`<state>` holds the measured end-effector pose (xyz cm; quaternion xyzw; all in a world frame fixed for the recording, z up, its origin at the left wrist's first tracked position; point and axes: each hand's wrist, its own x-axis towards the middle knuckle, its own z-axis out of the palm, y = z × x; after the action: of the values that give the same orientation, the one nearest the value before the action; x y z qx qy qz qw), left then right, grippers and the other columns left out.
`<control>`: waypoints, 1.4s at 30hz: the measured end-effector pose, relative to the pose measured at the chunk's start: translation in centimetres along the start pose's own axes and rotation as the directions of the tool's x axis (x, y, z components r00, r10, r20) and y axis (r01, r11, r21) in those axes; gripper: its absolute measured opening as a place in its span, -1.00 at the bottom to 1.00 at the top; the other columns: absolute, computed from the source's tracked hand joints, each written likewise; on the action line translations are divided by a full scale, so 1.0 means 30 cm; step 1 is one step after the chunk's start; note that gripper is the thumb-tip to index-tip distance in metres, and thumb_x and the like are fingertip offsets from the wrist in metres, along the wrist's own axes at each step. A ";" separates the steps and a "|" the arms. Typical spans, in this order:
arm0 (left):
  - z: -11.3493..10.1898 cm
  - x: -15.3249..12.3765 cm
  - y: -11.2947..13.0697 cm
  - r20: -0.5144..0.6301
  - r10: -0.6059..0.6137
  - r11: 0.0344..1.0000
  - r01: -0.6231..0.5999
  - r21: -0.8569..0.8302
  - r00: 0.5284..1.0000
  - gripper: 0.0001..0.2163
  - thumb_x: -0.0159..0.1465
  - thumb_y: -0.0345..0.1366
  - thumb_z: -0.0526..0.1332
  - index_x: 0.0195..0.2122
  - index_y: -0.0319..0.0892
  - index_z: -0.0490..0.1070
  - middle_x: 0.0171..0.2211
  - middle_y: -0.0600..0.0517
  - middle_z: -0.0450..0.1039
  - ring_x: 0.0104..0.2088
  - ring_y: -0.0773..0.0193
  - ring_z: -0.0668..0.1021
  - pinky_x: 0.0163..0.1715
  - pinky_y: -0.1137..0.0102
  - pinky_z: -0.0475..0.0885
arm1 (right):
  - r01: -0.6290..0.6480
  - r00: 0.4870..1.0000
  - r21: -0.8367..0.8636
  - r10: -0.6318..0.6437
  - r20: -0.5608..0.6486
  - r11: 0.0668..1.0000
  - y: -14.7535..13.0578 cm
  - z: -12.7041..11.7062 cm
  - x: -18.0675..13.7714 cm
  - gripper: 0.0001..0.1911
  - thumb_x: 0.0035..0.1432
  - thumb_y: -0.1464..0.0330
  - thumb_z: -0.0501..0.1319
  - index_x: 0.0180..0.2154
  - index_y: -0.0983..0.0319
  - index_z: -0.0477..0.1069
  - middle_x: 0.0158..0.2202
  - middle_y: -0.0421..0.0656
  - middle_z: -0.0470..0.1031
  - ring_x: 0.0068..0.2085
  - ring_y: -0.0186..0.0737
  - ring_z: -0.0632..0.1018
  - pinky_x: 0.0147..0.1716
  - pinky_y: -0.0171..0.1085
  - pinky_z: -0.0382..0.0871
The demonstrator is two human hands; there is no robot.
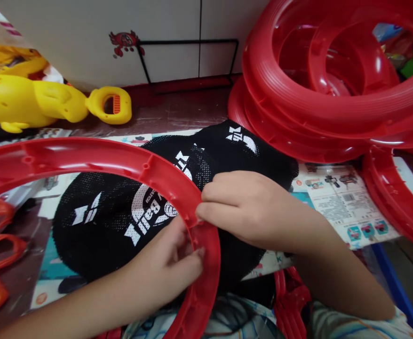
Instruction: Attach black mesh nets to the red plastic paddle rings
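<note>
Pinching red ring (pixel 178 189) over black mesh (pixel 90 240), left hand (pixel 173 263) on ring's inner edge, right hand (pixel 243 205) on outer; ring stack (pixel 308 106) beyond mesh's right end, yellow toy (pixel 60 100) beyond left.

free room and obstacles about the hands: a red ring (pixel 211 263) touches both left hand (pixel 174 266) and right hand (pixel 243 207), its band barring the way between them; within its arc, beyond the left hand, open room lies over black mesh fabric (pixel 86 249); stacked red rings (pixel 308 108) block the space beyond and right of the right hand; beyond both hands, a gap runs between that stack and a yellow toy (pixel 63 101), closed behind by a wire frame (pixel 192 42) and wall (pixel 171 19)
</note>
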<state>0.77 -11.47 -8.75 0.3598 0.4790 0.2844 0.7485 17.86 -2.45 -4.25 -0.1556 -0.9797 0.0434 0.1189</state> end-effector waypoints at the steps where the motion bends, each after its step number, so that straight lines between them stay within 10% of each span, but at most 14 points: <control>1: -0.001 -0.001 0.001 0.037 -0.007 0.999 0.006 0.031 0.999 -0.83 0.19 -0.42 0.20 -0.20 -0.12 0.29 -0.37 0.11 0.40 -0.37 0.33 0.46 -0.39 0.49 0.42 | 0.015 1.000 -0.001 -0.015 0.023 1.000 -0.001 -0.009 -0.001 -0.78 0.28 0.49 0.06 -0.39 0.28 0.42 -0.40 -0.22 0.36 -0.39 -0.33 0.28 -0.43 -0.28 0.08; 8: -0.001 -0.026 -0.003 0.178 -0.077 0.984 0.046 0.174 0.981 -0.88 0.20 -0.41 0.15 -0.22 -0.12 0.33 -0.38 0.09 0.38 -0.39 0.33 0.43 -0.42 0.49 0.38 | 0.018 0.998 0.259 -0.031 0.047 0.966 -0.006 -0.011 0.004 -0.76 0.26 0.51 0.04 -0.33 0.31 0.47 -0.39 -0.21 0.40 -0.41 -0.35 0.30 -0.42 -0.32 0.19; 15: 0.025 -0.051 0.013 0.161 -0.144 0.983 0.160 -0.091 0.976 -0.50 0.20 -0.34 0.25 0.15 0.01 0.15 -0.31 0.06 0.44 -0.33 0.30 0.50 -0.36 0.47 0.44 | -0.079 0.993 0.483 0.027 0.114 0.872 0.011 0.006 0.011 -0.79 0.24 0.51 0.10 -0.32 0.32 0.53 -0.38 -0.18 0.49 -0.34 -0.37 0.44 -0.40 -0.37 0.26; 20: 0.016 -0.037 0.012 0.194 -0.063 0.970 0.106 -0.220 0.979 -0.65 0.20 -0.37 0.27 0.02 -0.03 0.33 -0.15 -0.01 0.46 -0.17 0.28 0.54 -0.10 0.38 0.46 | -0.062 0.995 0.510 0.013 0.099 0.858 0.019 0.001 0.010 -0.78 0.22 0.53 0.11 -0.32 0.36 0.54 -0.39 -0.17 0.50 -0.36 -0.37 0.44 -0.39 -0.38 0.27; 27: 0.001 -0.032 0.000 0.191 -0.055 0.962 0.104 -0.253 0.980 -0.75 0.20 -0.34 0.31 -0.10 -0.08 0.38 -0.31 0.06 0.42 -0.33 0.39 0.50 -0.27 0.48 0.46 | -0.057 0.998 0.483 0.046 0.034 0.874 0.018 -0.006 0.004 -0.78 0.23 0.51 0.09 -0.34 0.32 0.52 -0.42 -0.20 0.46 -0.37 -0.37 0.42 -0.41 -0.39 0.25; 33: -0.022 -0.035 0.017 0.381 -0.024 0.982 0.093 -0.164 0.924 -0.49 0.15 -0.39 0.33 0.11 0.02 0.25 -0.18 0.00 0.44 -0.27 0.31 0.52 -0.27 0.42 0.49 | -0.045 0.999 0.473 0.048 0.006 0.880 0.024 -0.017 -0.004 -0.78 0.25 0.52 0.08 -0.32 0.33 0.50 -0.40 -0.21 0.44 -0.33 -0.39 0.43 -0.35 -0.40 0.28; 42: -0.020 -0.029 0.010 0.312 0.077 0.991 -0.039 -0.126 0.947 -0.34 0.13 -0.24 0.36 0.23 -0.02 0.15 -0.13 -0.09 0.45 -0.11 0.09 0.55 -0.14 0.25 0.52 | -0.019 0.996 0.506 0.061 -0.066 0.862 0.032 -0.020 -0.006 -0.78 0.26 0.53 0.09 -0.33 0.34 0.51 -0.47 -0.25 0.39 -0.34 -0.43 0.42 -0.34 -0.46 0.29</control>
<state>-0.14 -11.82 -8.23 0.3695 0.3248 0.2728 0.8268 18.47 -1.57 -3.85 -0.1408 -0.9251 0.2946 0.1936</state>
